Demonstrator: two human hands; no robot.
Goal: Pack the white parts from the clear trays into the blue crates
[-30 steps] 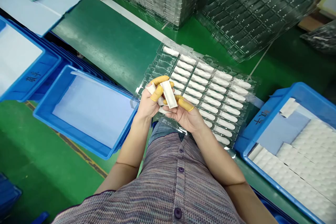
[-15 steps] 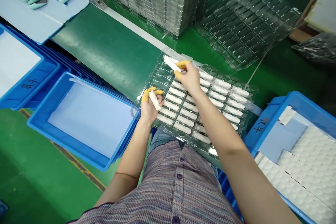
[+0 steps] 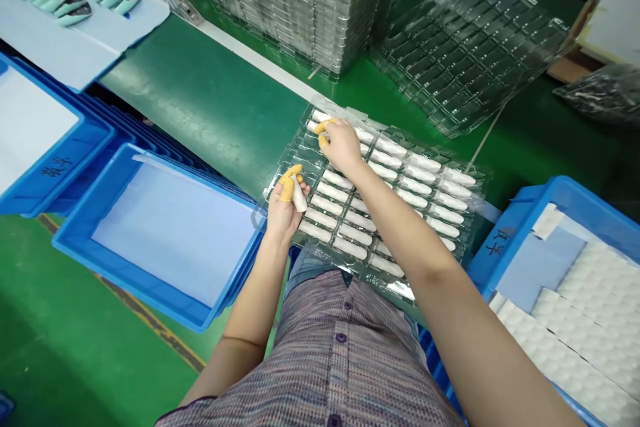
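The left hand [image 3: 283,213] pinches a white piece [image 3: 299,196], probably light, stiff and best held by its long sides; the right hand's [image 3: 345,145] grip, over the tray [image 3: 306,155] beyond, is unclear.

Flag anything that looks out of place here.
In the right bin, what looks like a lone white piece lies apart from the packed rows, so it seems stray. Nothing on the tray looks spilled or damaged.

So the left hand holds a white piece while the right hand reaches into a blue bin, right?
Not quite: the head view shows the right hand over the partly filled clear plastic tray. The left hand does hold a white piece.
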